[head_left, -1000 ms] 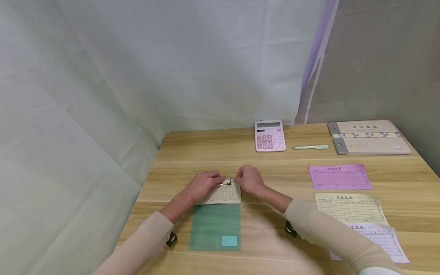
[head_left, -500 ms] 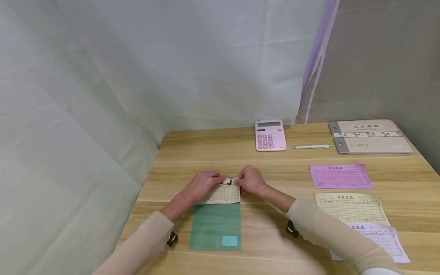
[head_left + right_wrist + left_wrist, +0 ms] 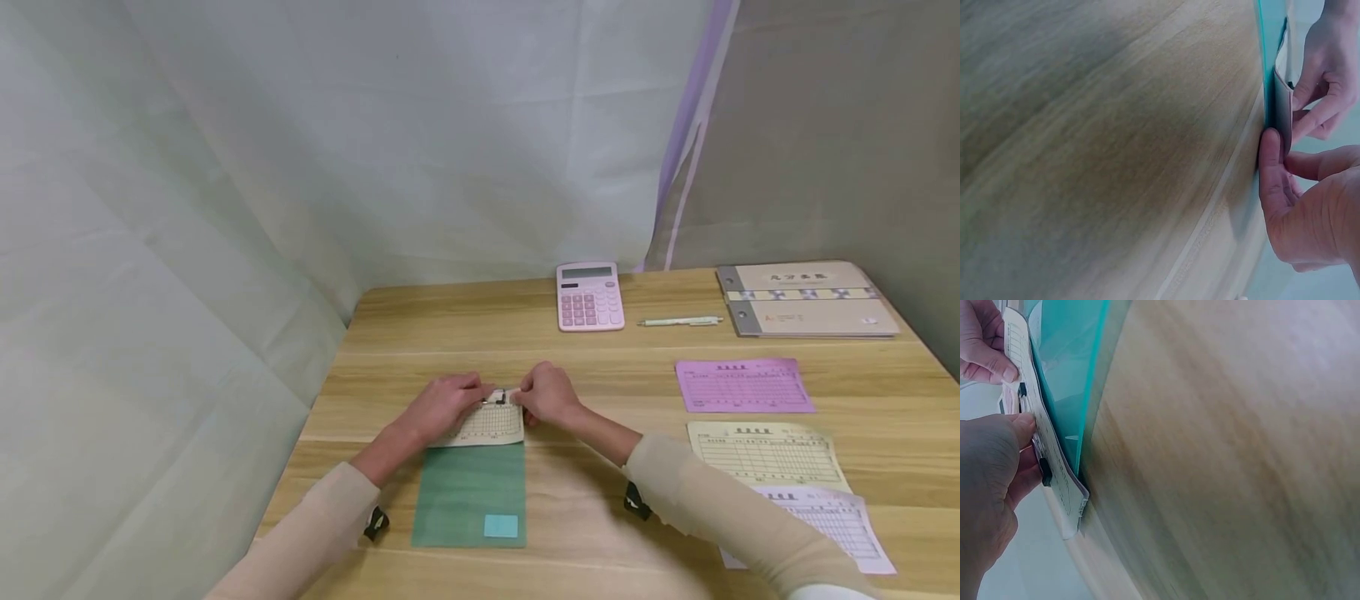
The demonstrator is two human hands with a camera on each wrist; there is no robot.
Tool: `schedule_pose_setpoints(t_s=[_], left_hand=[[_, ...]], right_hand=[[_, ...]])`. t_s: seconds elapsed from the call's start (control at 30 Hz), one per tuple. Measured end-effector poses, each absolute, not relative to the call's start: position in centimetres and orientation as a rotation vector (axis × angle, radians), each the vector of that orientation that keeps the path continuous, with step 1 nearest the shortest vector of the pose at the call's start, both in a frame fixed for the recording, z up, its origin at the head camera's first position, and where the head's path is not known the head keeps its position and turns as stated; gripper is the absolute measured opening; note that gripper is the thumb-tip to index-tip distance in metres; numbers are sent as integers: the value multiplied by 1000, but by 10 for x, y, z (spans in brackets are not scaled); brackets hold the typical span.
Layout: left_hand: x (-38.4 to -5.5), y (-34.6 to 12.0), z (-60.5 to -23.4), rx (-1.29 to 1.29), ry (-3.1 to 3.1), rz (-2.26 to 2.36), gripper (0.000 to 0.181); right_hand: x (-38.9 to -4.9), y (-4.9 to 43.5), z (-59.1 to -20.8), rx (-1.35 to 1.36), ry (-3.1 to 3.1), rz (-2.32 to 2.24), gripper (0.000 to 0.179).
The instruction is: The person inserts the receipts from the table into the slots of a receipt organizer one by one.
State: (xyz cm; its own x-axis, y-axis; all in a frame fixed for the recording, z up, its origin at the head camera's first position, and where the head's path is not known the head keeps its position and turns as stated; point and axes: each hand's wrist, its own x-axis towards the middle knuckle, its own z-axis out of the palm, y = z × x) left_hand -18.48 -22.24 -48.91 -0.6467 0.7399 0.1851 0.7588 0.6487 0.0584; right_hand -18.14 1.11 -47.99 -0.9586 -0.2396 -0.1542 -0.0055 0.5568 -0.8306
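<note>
A green translucent clipboard (image 3: 457,492) with a pale blue label lies on the table. Across its upper part is a small cream pad of printed forms (image 3: 491,422), its edge seen as several layers in the left wrist view. A metal clip with black ends (image 3: 1045,472) lies over the pad's top. My left hand (image 3: 442,406) holds this clip, thumb on top and fingers beyond it. With thumb and fingers my right hand (image 3: 549,394) pinches the pad's upper right corner, which bends up slightly in the right wrist view (image 3: 1284,115). The fingers partly hide the clip.
To the right lie a purple form (image 3: 742,386), a cream form (image 3: 765,454) and a white form (image 3: 832,525), the last partly under the right sleeve. A pink calculator (image 3: 589,297), a pen (image 3: 679,322) and a beige booklet (image 3: 810,304) lie at the back.
My right hand has shifted slightly at the pad's corner, its fingers now further over the edge, and the pad's right side has lifted a little. The left hand stays in place.
</note>
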Motion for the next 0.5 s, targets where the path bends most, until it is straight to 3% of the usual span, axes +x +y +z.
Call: schedule_pose_setpoints(t_s=[0.5], left_hand=[[-185, -222, -488, -1214, -2787, -189, 32]], right_hand=[[-180, 11, -478, -164, 2507, -1381, 19]])
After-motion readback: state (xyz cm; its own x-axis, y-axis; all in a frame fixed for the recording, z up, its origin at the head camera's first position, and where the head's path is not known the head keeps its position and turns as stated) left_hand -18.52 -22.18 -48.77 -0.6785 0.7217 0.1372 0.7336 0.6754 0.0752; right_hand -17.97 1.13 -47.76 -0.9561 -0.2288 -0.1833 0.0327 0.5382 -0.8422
